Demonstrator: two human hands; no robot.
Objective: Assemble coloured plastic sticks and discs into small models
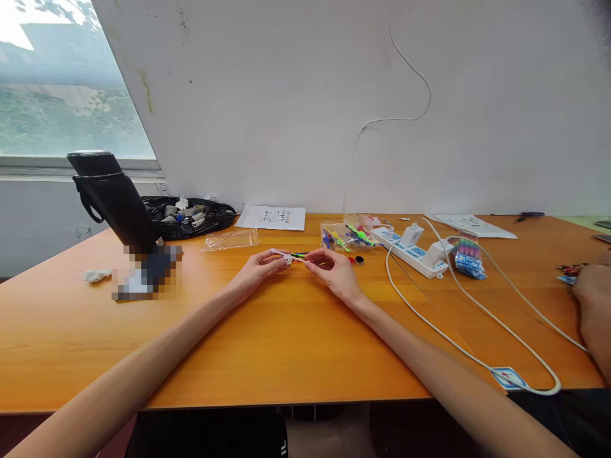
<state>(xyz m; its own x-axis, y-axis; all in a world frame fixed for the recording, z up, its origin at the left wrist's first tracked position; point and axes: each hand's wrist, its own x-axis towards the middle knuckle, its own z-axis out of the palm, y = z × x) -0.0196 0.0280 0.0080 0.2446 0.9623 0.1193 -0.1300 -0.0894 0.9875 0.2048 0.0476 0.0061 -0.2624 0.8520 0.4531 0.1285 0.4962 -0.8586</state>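
While both forearms stretch across it, the orange table (286, 356) carries everything listed here. Far left: a black flask (112, 197), tilted, beside a black bag (191, 216) of small parts. Back edge: printed sheets (272, 217). Right of centre: a white power strip (410, 251) with plugged chargers, its cable (468, 353) looping toward the near edge; a clear packet of coloured pieces (346, 236) just left of it. Far right: another person's hand (594, 299). Centre: the left hand (260, 267) and right hand (334, 270), fingertips pinching opposite ends of a thin white stick (291, 256) held just above the table, a small white piece at the left end. Judged step: fitting or aligning parts on the stick; any further move would call for a steady, fine pinch.
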